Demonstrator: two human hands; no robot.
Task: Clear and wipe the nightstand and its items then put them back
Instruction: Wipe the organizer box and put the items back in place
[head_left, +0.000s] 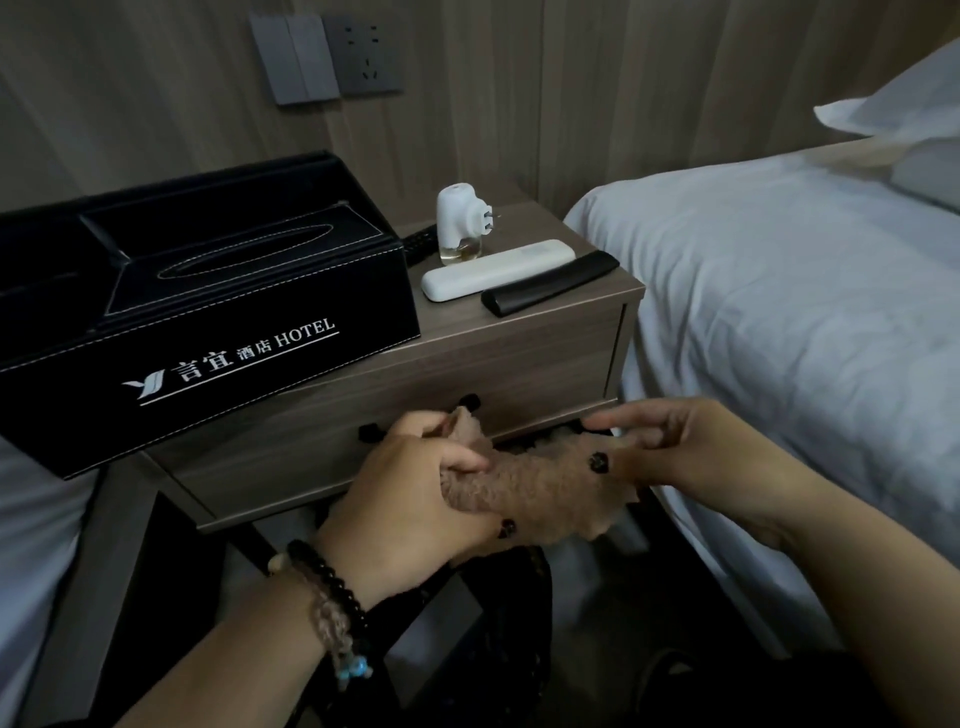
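Hotel bedroom, dim; wood-panel wall with switch and socket plates at upper left, white bed (779, 291) filling the right side. Wood nightstand (519, 353) sits mid-frame, items not yet cleared.

Brown fluffy cloth (540, 488) is at lower centre, in front of the nightstand drawers, stretched between both hands. Left hand (410, 499) grips its left end, fingers curled round it. Right hand (691, 452) pinches the right end with thumb against the fingers, other fingers loosely extended. Cloth looks soft, light and limp, not slippery; judged best bunched or folded into a pad and held in the palm for wiping.

On the nightstand top: black leather tissue box (208, 312) with HOTEL print at left, overhanging the edge. Probably light but bulky, stiff sides, so a two-hand lift by the ends. Right of it, white plug-in vaporiser (460, 223) with liquid bottle: likely fragile and tippy, take by the body upright. White remote (496, 270) and black remote (550, 283) lie side by side at the front right: light, rigid, smooth, pick mid-length. Another dark remote partly hidden behind the box.
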